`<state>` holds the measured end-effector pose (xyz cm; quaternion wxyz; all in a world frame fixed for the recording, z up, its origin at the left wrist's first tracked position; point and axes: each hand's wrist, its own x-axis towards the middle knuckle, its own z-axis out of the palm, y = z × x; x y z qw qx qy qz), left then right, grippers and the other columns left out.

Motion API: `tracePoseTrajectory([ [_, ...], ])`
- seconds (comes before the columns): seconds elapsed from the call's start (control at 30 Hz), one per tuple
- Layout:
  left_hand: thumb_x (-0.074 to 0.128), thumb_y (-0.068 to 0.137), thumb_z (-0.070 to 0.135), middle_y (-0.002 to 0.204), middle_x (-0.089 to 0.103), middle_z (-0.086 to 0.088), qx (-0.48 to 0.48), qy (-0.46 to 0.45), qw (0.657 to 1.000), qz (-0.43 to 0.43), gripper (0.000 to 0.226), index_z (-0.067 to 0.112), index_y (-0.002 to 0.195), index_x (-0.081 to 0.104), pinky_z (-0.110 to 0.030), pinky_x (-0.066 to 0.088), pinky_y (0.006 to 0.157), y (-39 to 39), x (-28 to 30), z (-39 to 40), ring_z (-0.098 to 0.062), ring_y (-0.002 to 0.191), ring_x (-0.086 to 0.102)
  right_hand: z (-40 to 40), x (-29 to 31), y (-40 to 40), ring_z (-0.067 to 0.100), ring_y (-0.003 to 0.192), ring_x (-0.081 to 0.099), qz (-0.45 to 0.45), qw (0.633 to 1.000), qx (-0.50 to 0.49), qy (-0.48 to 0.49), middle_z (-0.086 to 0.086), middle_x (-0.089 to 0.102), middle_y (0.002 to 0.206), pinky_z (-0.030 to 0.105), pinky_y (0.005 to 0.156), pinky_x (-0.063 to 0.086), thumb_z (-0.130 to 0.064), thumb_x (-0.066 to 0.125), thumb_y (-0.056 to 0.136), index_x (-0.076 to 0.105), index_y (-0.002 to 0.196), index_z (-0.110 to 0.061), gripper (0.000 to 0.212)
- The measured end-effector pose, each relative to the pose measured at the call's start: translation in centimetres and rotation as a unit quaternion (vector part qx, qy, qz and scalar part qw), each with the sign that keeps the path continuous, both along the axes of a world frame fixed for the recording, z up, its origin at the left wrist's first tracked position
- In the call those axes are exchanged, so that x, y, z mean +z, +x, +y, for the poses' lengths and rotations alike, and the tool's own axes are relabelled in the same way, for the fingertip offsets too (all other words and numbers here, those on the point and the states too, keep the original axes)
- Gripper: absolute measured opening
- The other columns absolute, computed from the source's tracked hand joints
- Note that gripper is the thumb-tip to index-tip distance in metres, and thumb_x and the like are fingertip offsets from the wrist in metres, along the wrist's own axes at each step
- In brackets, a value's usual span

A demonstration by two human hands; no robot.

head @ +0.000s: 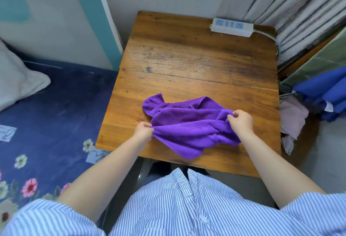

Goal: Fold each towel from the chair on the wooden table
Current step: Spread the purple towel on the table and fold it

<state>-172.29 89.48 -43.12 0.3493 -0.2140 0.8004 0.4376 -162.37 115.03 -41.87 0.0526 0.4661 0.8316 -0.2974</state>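
Both bare forearms reach forward, left hand (pixel 143 129) and right hand (pixel 241 121) each with fingers curled, pinching.

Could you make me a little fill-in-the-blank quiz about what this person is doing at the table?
1. The crumpled towel on the wooden table is coloured ____.
2. The number of hands pinching the towel, counting left hand and right hand, is ____.
3. At the table's far right corner lies a white ____.

Missing words: purple; two; power strip

Both hands, left hand (pixel 143 130) and right hand (pixel 241 121), pinch a crumpled purple towel (pixel 189 125) on the wooden table (pixel 187 57).
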Motion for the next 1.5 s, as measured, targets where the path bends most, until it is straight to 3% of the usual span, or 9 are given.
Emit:
tracePoseTrajectory([
  [0.1, 0.040, 0.091, -0.006, 0.063, 0.043, -0.005, 0.005, 0.078, 0.996, 0.039, 0.029, 0.017, 0.073, 0.042, -0.017, 0.040, 0.038, -5.1, 3.9, 2.4, -0.012, 0.045, 0.046, 0.9, 2.3, -3.6, 0.034, 0.102, 0.058, 0.068, 0.998, -0.014, 0.009, 0.022, 0.067, 0.105, 0.031, 0.081, 0.041, -0.013, 0.052, 0.087, 0.066, 0.098, -0.001, 0.022],
  [0.27, 0.047, 0.088, 0.001, 0.079, 0.050, -0.001, -0.006, 0.154, 0.949, 0.274, 0.017, 0.011, 0.100, 0.051, -0.030, 0.044, 0.070, -13.3, 13.0, 8.1, -0.020, 0.077, 0.050, 3.3, 10.7, -11.8, 0.027, 0.090, 0.060, 0.264, 0.961, -0.069, 0.039, 0.020, 0.068, 0.100, 0.031, 0.082, 0.042, -0.015, 0.053, 0.086, 0.067, 0.094, -0.001, 0.021],
  [0.43, 0.049, 0.089, 0.005, 0.072, 0.049, 0.009, 0.059, 0.188, 0.885, 0.422, 0.013, 0.014, 0.097, 0.052, -0.001, 0.038, 0.054, -17.3, 19.5, 8.7, -0.005, 0.065, 0.048, 3.8, 17.9, -16.4, 0.016, 0.079, 0.050, 0.430, 0.896, -0.095, 0.056, 0.005, 0.059, 0.082, 0.024, 0.071, 0.039, -0.013, 0.054, 0.085, 0.067, 0.093, 0.002, 0.022],
  [0.63, 0.049, 0.088, 0.002, 0.065, 0.048, 0.008, 0.077, 0.208, 0.848, 0.481, 0.027, 0.023, 0.071, 0.048, -0.010, 0.040, 0.054, -21.1, 23.3, 5.6, -0.003, 0.058, 0.046, 3.5, 22.4, -16.4, -0.005, 0.049, 0.046, 0.550, 0.822, -0.148, -0.019, -0.009, 0.047, 0.059, 0.013, 0.055, 0.036, -0.007, 0.053, 0.079, 0.053, 0.060, -0.023, 0.025],
  [0.8, 0.047, 0.085, -0.003, 0.062, 0.051, 0.007, -0.121, 0.093, 0.892, 0.426, 0.029, 0.020, 0.069, 0.056, -0.003, 0.034, 0.044, -20.5, 18.4, 3.0, -0.008, 0.055, 0.044, 1.9, 15.4, -11.7, 0.024, 0.075, 0.049, 0.353, 0.921, -0.153, 0.057, 0.012, 0.052, 0.070, 0.028, 0.063, 0.029, -0.013, 0.050, 0.079, 0.063, 0.080, 0.003, 0.021],
  [0.9, 0.048, 0.084, -0.001, 0.079, 0.065, -0.008, -0.268, -0.026, 0.895, 0.355, 0.022, 0.005, 0.088, 0.068, -0.018, 0.037, 0.060, -18.6, 13.2, 1.4, -0.020, 0.072, 0.052, -0.6, 9.3, -7.1, 0.035, 0.086, 0.055, 0.207, 0.968, -0.136, 0.050, 0.022, 0.061, 0.081, 0.031, 0.064, 0.030, -0.014, 0.053, 0.081, 0.060, 0.074, -0.003, 0.015],
  [1.13, 0.046, 0.085, 0.000, 0.109, 0.067, -0.015, -0.477, -0.138, 0.849, 0.181, 0.026, 0.003, 0.098, 0.068, -0.026, 0.043, 0.079, -10.2, 2.3, -2.6, -0.028, 0.103, 0.059, -6.3, -0.7, 0.5, 0.037, 0.100, 0.058, -0.108, 0.992, -0.034, -0.053, 0.025, 0.062, 0.093, 0.035, 0.080, 0.044, -0.026, 0.055, 0.087, 0.035, 0.051, -0.015, 0.042],
  [1.3, 0.042, 0.084, -0.001, 0.113, 0.063, -0.013, -0.534, -0.192, 0.815, 0.115, 0.029, 0.005, 0.099, 0.066, -0.029, 0.046, 0.084, -7.6, -0.9, -5.1, -0.029, 0.105, 0.057, -8.4, -2.3, 2.4, 0.033, 0.111, 0.051, -0.132, 0.984, -0.090, -0.077, 0.013, 0.061, 0.113, 0.037, 0.094, 0.039, -0.010, 0.049, 0.083, 0.060, 0.087, -0.012, 0.012],
  [1.5, 0.043, 0.085, 0.008, 0.085, 0.057, -0.008, -0.455, -0.195, 0.861, 0.120, 0.015, 0.012, 0.073, 0.051, -0.028, 0.038, 0.063, -8.3, -1.9, -7.1, -0.025, 0.079, 0.050, -8.1, -2.4, 4.0, 0.041, 0.098, 0.052, 0.015, 0.987, -0.160, 0.003, 0.026, 0.064, 0.093, 0.036, 0.080, 0.039, -0.010, 0.053, 0.080, 0.065, 0.072, 0.002, 0.019],
])
